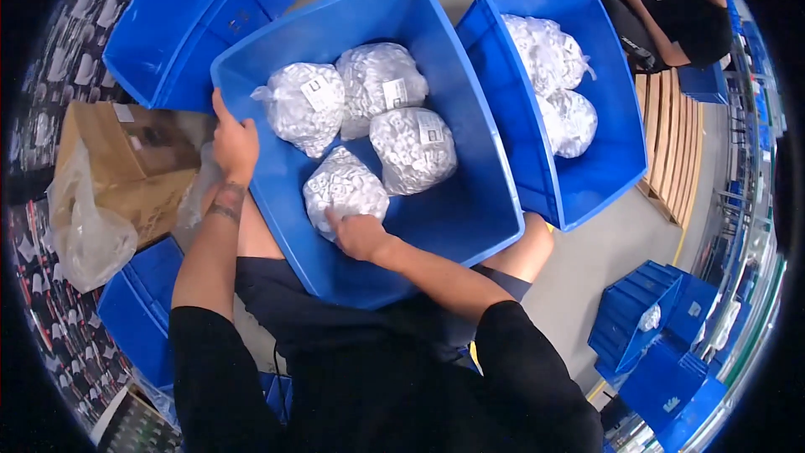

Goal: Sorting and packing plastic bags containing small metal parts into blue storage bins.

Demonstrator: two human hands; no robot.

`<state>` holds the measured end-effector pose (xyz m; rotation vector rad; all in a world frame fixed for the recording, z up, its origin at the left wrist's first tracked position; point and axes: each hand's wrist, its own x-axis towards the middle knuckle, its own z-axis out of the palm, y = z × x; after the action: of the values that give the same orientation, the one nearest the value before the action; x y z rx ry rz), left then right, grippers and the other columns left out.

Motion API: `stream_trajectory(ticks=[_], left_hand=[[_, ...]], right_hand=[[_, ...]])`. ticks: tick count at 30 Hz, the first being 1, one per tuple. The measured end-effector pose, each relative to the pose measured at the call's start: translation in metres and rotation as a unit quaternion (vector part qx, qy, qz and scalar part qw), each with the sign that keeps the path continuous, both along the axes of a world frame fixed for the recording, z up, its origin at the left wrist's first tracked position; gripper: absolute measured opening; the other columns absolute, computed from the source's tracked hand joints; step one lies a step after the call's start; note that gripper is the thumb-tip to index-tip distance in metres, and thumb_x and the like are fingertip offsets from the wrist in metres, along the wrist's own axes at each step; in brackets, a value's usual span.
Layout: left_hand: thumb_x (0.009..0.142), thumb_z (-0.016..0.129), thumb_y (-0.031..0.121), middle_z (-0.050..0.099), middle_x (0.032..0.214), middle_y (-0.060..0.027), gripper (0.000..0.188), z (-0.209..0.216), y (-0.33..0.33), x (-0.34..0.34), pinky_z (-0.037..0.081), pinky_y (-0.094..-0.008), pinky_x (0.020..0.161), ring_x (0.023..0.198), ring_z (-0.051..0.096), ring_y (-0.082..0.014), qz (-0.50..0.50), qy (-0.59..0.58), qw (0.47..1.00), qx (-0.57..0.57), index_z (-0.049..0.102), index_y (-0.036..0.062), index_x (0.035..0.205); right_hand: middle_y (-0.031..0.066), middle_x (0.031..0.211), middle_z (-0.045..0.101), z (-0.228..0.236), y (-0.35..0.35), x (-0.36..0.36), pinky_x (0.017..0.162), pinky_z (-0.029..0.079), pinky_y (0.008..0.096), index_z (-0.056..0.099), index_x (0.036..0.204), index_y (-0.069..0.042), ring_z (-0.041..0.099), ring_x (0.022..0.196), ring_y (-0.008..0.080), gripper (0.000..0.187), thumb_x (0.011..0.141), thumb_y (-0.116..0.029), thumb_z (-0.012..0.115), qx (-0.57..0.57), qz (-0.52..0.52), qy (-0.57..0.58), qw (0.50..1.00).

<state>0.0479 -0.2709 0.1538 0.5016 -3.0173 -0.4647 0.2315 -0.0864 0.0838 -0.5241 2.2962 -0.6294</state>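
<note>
A blue plastic bin point(470, 201) sits tilted between my knees. My left hand point(235, 147) grips its left rim, the thumb on the inner side. Inside the bin, my right hand point(362, 236) is closed on the near side of a clear plastic bag of small white parts point(348, 189); some fingertips are hidden. Three similar bags lie beyond it: a labelled bag at the left point(298, 109), one at the back point(377, 75) and one at the right point(417, 151). The bags rest on the bin's bottom.
Right of my bin stands another blue bin point(604, 151) holding more bags. A third blue bin point(201, 25) is at the far left, above an open cardboard box point(126, 176) with clear plastic film. A wooden pallet point(675, 143) and a seated person point(692, 25) are at far right.
</note>
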Motion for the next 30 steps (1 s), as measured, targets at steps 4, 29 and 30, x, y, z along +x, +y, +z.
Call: stream_trajectory(ticks=[4, 29, 30], left_hand=[[0.082, 0.056, 0.013, 0.066, 0.093, -0.0245, 0.075, -0.001, -0.001, -0.002, 0.048, -0.0548, 0.072, 0.083, 0.062, -0.0456, -0.007, 0.006, 1.000, -0.001, 0.017, 0.0193, 0.146], [0.082, 0.054, 0.008, 0.064, 0.096, -0.0285, 0.079, 0.007, 0.003, 0.001, 0.049, -0.0541, 0.075, 0.084, 0.062, -0.0475, -0.052, 0.051, 0.996, 0.045, 0.013, 0.0173, 0.148], [0.082, 0.054, 0.008, 0.064, 0.096, -0.0285, 0.079, 0.006, 0.003, -0.002, 0.049, -0.0541, 0.075, 0.084, 0.062, -0.0475, -0.059, 0.061, 0.995, 0.046, 0.013, 0.0173, 0.148]], right_hand=[[0.0184, 0.086, 0.067, -0.001, 0.015, -0.003, 0.067, 0.053, 0.0462, 0.037, 0.138, -0.007, 0.066, 0.077, 0.0359, 0.061, 0.083, -0.023, 0.057, -0.032, -0.011, 0.010, 0.999], [0.0184, 0.092, 0.067, -0.003, 0.014, -0.015, 0.073, 0.052, 0.0484, 0.059, 0.108, -0.008, 0.066, 0.087, 0.0356, 0.031, 0.082, -0.024, 0.056, -0.084, -0.037, 0.000, 0.996], [0.0184, 0.092, 0.067, -0.004, 0.014, -0.018, 0.073, 0.052, 0.0486, 0.060, 0.108, -0.008, 0.066, 0.087, 0.0355, 0.031, 0.082, -0.024, 0.056, -0.088, -0.028, -0.003, 0.996]])
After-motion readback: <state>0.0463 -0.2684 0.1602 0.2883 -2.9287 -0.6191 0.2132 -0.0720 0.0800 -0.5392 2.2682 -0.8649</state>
